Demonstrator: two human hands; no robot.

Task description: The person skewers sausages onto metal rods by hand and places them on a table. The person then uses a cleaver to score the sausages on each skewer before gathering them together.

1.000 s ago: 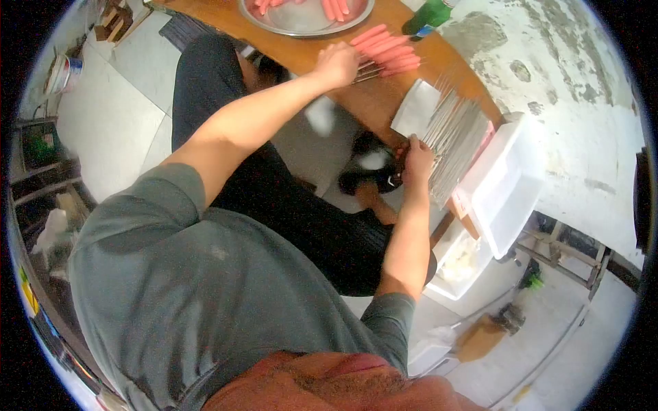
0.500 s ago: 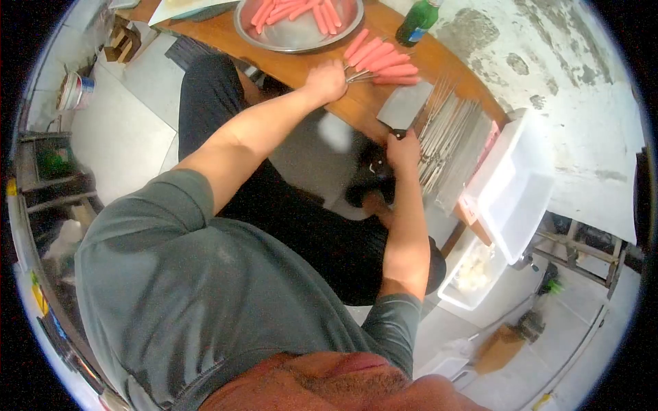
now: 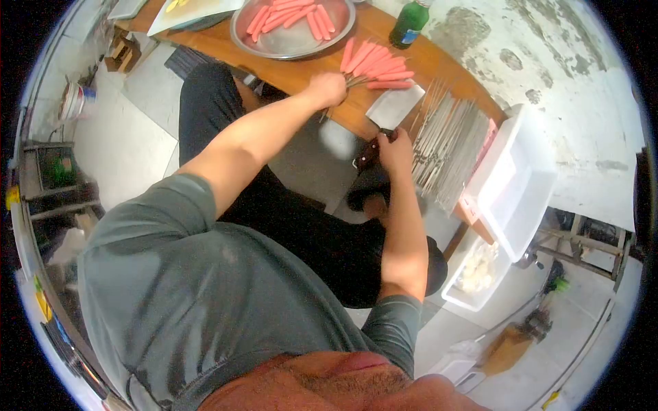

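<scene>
My left hand is closed around the skewer ends of a fanned bunch of pink sausages, which lie over the wooden table. My right hand is closed near the handle of a cleaver. Its dark brown handle shows beside my fingers, and its broad blade lies just below the lowest sausages. To the right of the blade, many thin metal skewers are laid side by side. More pink sausages rest in a round metal basin beyond my left hand.
A green bottle stands at the back by the stained wall. On the right is an empty white tub, above a lower white container with pale contents. A white board lies at the table's upper left.
The cleaver and my right hand have shifted left, and more of the handle shows. The sausages are fanned out more widely. My left hand has moved slightly left and down.
</scene>
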